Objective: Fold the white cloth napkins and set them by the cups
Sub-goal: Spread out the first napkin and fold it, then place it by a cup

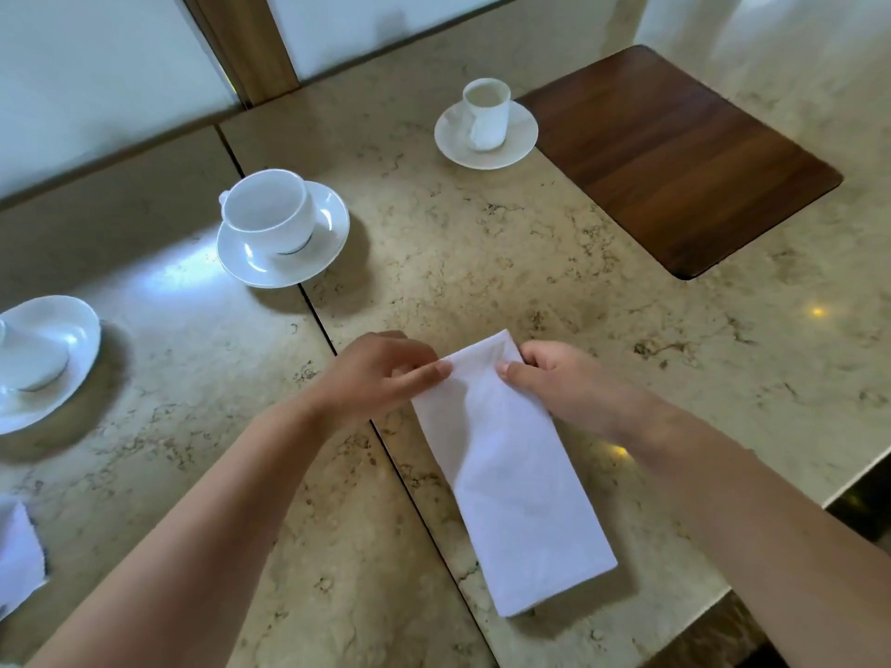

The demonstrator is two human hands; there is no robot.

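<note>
A white cloth napkin [511, 479], folded into a long narrow strip, lies on the marble table and runs from the middle toward the near edge. My left hand [381, 373] pinches its far left corner. At the far right corner, my right hand [564, 383] grips the cloth, and that far end is lifted slightly. A wide white cup [267, 209] stands on a saucer [332, 233] to the far left. A small white cup [487, 113] on its saucer [453, 142] stands further back. Part of a third cup [29, 359] on a saucer shows at the left edge.
A dark wooden placemat [684, 151] lies at the far right. Another white cloth [17, 552] pokes in at the lower left edge. A seam [337, 349] splits the tabletop diagonally. The table's edge [771, 527] runs along the right, close to my right forearm.
</note>
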